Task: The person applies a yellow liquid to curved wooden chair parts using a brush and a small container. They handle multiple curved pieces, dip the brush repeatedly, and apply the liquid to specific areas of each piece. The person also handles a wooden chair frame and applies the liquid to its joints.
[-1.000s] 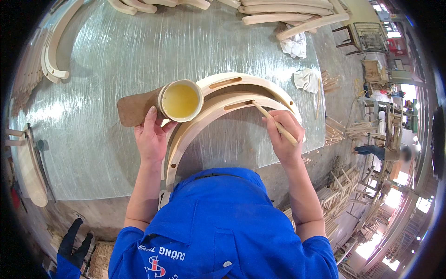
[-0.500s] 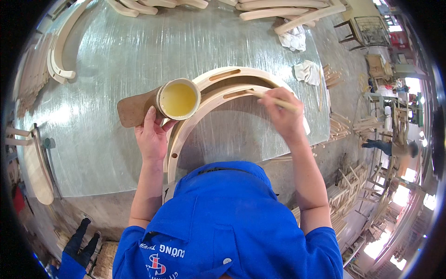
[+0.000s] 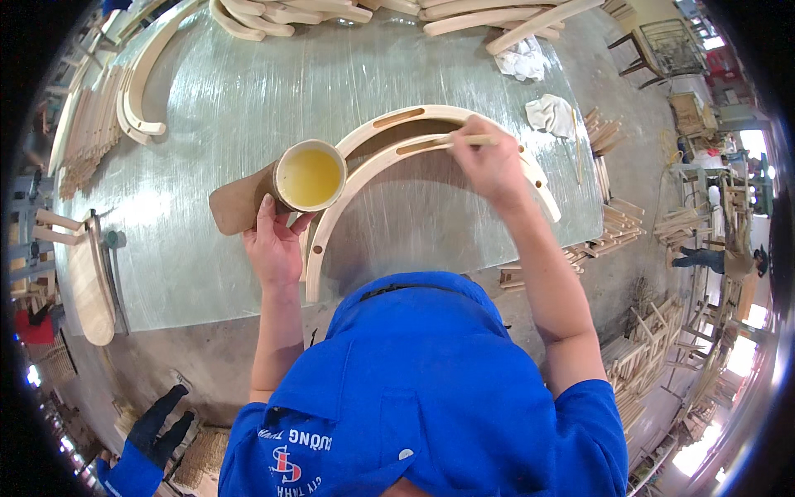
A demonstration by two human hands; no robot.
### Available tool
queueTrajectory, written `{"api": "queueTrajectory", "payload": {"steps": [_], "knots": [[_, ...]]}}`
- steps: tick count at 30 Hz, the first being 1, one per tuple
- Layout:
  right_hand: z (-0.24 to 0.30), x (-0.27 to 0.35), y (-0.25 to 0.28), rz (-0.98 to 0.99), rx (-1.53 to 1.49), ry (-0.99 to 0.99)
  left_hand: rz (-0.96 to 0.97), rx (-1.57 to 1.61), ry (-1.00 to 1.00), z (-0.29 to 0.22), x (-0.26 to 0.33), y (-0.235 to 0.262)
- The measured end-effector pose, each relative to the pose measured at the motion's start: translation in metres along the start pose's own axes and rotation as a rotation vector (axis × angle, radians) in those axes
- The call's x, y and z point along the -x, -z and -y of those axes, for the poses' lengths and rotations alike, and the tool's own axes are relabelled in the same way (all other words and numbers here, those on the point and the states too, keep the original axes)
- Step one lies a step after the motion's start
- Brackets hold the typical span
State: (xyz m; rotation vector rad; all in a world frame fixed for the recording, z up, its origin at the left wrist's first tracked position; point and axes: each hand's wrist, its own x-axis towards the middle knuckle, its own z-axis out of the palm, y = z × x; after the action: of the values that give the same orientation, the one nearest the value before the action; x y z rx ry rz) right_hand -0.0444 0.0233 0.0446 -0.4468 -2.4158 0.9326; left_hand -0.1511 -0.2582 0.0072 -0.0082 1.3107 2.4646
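Note:
My left hand point(image 3: 277, 253) is closed round the underside of a round pale cup point(image 3: 342, 172) and its flat brown wooden handle point(image 3: 236, 199). Yellow liquid point(image 3: 310, 178) fills much of the cup. Pinched in my right hand point(image 3: 493, 170) is a slim light wooden stick point(image 3: 476, 140), its tip at the slot in the nearer curved wooden piece point(image 3: 331, 211). Just beyond lies a second curved wooden piece point(image 3: 443, 113), also slotted. Both arcs rest on the plastic-covered table point(image 3: 232, 108). The cup hangs above their left part.
Curved wooden parts point(image 3: 290, 12) are piled along the far edge. More stand at the left beside a long rounded board point(image 3: 89, 290). White cloths point(image 3: 551, 114) lie at the right, with wooden sticks point(image 3: 621, 224) stacked beyond the table. Another person point(image 3: 149, 447) is at lower left.
The stick has turned more level, with its tip still by the nearer slot. My right hand has shifted slightly left and away from me; the cup stays in my left hand.

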Motion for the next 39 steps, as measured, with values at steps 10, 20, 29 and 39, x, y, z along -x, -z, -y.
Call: {"api": "queueTrajectory", "payload": {"steps": [10, 20, 29, 39], "knots": [[0.001, 0.012, -0.010, 0.157, -0.242, 0.010, -0.261, -0.049, -0.069, 0.009, 0.057, -0.013], [-0.045, -0.026, 0.063, 0.459, -0.006, 0.407, -0.248, -0.049, -0.075, 0.030, 0.079, -0.048], [-0.106, -0.006, 0.169, 0.120, -0.319, 0.412, -0.186, -0.286, -0.017, 0.056, 0.040, -0.147], [-0.258, 0.144, 0.217, -0.587, -1.757, -0.848, 0.470, -0.692, 0.499, 0.238, -0.048, -0.338]]}}
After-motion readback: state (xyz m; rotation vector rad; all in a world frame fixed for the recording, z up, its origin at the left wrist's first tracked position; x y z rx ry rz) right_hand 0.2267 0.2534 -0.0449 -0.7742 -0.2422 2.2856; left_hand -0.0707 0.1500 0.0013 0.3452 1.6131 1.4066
